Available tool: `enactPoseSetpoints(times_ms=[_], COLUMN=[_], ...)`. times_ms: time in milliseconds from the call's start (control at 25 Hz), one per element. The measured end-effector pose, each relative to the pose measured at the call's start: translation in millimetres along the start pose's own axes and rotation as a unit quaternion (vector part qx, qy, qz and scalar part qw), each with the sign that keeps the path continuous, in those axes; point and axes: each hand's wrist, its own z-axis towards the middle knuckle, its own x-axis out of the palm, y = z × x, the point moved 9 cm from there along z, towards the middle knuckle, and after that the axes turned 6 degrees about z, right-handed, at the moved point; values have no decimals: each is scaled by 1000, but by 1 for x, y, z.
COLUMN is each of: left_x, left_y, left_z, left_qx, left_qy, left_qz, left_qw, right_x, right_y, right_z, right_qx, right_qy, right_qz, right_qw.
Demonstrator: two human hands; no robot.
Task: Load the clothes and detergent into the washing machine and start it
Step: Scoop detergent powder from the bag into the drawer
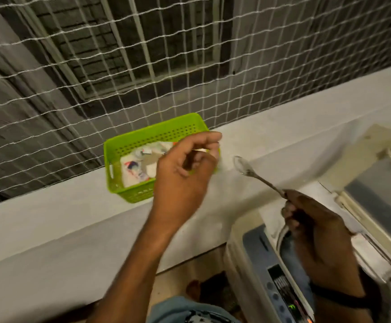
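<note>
My right hand grips the handle of a metal spoon whose bowl holds white detergent powder, raised above the ledge just left of the washing machine. The machine is a top loader at the lower right with its lid raised and a blue-grey control panel facing me. My left hand hovers over the right end of a green plastic basket, fingers curled; whether it holds something is unclear. Inside the basket lies a white detergent packet.
The basket stands on a pale concrete ledge that runs diagonally across the view. Behind it hangs white netting over a barred window. My foot shows on the tiled floor between ledge and machine.
</note>
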Motion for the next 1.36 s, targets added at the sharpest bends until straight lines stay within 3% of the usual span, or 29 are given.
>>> enactPoseSetpoints(times_ms=[120, 240, 280, 400, 440, 520, 720, 960, 1120, 1360], left_x=[-93, -150, -160, -173, -174, -174, -181, -177, -170, -164], left_y=[4, 41, 52, 69, 74, 85, 103, 112, 115, 114], left_z=[18, 38, 43, 55, 58, 63, 71, 78, 83, 88], left_qx=[20, -6, -8, -8, -12, -13, 17, 15, -2, -8], left_qy=[-63, -30, -12, -2, 0, 17, 34, 42, 49, 35], left_qz=[76, 227, 280, 342, 342, 332, 335, 302, 272, 262], left_qw=[995, 973, 960, 940, 939, 943, 942, 952, 961, 964], right_x=[96, 162, 180, 232, 246, 265, 262, 239, 226, 219], right_y=[4, -9, -15, -32, -40, -53, -75, -68, -48, -43], right_z=[-9, -1, 4, 18, 24, 34, 63, 74, 67, 59], right_qx=[-87, -154, -205, -362, -381, -397, -284, -135, -146, -178], right_qy=[104, 128, 121, 68, 50, 46, 102, 94, 54, 39], right_qz=[-137, -271, -359, -619, -660, -687, -722, -576, -545, -540], right_qw=[981, 941, 902, 693, 646, 607, 623, 801, 824, 822])
